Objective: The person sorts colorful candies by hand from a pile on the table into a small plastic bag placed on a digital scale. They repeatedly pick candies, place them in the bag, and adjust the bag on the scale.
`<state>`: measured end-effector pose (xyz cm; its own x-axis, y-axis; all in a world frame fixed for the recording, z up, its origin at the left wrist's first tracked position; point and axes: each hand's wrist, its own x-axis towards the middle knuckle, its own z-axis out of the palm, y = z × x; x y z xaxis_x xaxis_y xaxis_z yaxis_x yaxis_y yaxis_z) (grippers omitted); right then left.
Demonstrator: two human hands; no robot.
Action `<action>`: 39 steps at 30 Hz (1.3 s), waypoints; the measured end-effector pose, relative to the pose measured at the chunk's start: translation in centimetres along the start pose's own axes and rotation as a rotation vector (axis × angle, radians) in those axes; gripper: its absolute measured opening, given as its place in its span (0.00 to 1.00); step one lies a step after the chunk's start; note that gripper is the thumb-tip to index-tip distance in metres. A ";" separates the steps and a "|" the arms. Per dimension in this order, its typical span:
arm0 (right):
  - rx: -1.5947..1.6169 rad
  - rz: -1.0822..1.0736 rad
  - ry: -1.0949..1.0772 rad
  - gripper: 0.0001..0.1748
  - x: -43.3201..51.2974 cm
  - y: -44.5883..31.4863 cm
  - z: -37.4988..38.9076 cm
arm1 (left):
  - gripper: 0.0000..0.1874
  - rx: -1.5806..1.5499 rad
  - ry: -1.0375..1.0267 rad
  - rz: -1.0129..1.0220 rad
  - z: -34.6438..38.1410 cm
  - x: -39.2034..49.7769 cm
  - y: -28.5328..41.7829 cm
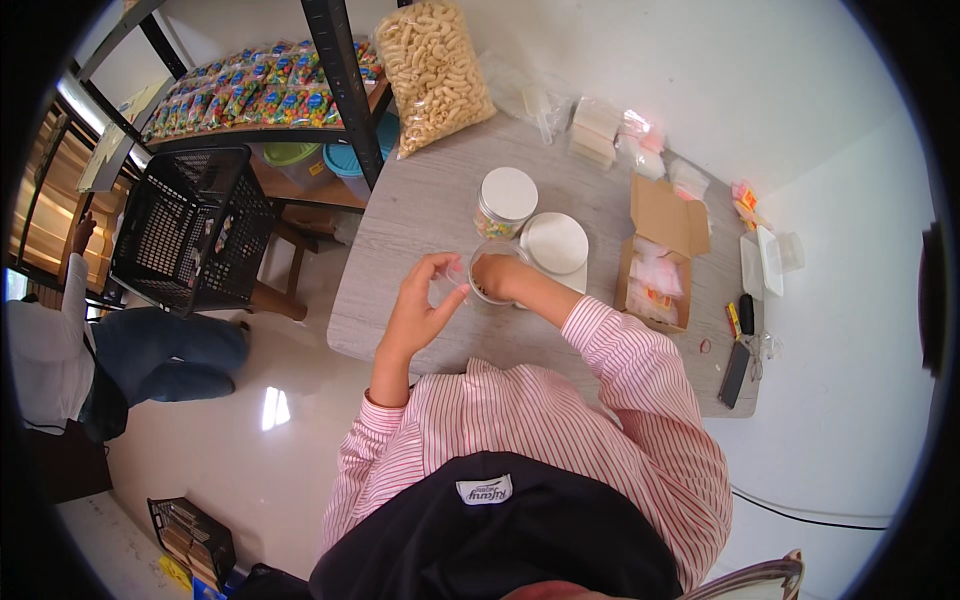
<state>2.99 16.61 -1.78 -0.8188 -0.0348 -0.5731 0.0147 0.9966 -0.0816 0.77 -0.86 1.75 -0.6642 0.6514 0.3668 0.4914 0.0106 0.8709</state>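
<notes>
My left hand (427, 304) holds a small clear plastic piece (456, 273), perhaps a cup or bag, between thumb and fingers. Right beside it, my right hand (499, 276) reaches into an open clear round jar (480, 253); the fingertips are hidden inside, so what they touch cannot be told. Behind the jar stands a closed jar of colourful pieces (504, 196) with a white lid. Another round white lid or lidded jar (559, 242) is to the right of the open jar, over a white flat object (576, 277).
A large bag of macaroni-shaped snacks (437, 75) stands at the back left. An open cardboard box (651, 281) with small packets, a phone (734, 375) and plastic trays (766, 259) lie to the right. A black crate (195, 225) and another person (112, 360) are at the left.
</notes>
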 end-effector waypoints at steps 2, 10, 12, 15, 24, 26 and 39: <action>-0.003 -0.015 -0.013 0.14 0.1 0.1 0.2 | 0.19 -0.009 -0.007 -0.002 0.1 0.0 0.0; 0.045 -0.063 0.035 0.13 -0.3 0.4 -0.3 | 0.20 0.004 -0.008 -0.006 0.0 0.0 0.0; 0.108 -0.072 0.056 0.12 -1.3 0.7 -1.2 | 0.19 -0.009 -0.001 -0.022 0.1 0.0 -0.2; 0.666 -0.209 0.264 0.10 -4.8 1.4 -2.2 | 0.18 -0.029 0.024 -0.024 0.2 -0.1 -0.5; 1.041 -0.358 0.762 0.11 -9.4 -1.4 -4.0 | 0.17 -0.096 -0.010 -0.053 1.0 -0.1 -0.4; 1.028 -0.362 0.771 0.11 -9.6 -1.6 -4.1 | 0.18 -0.098 -0.016 -0.045 1.1 -0.1 -0.3; 0.048 -0.037 0.451 0.04 -2.6 0.7 -0.9 | 0.16 -0.037 0.058 0.042 0.8 -0.1 -0.8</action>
<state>4.59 17.52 0.42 -0.9872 -0.0233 -0.1576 -0.0012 0.9903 -0.1390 0.95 -0.34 0.78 -0.6759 0.6052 0.4205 0.4991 -0.0439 0.8654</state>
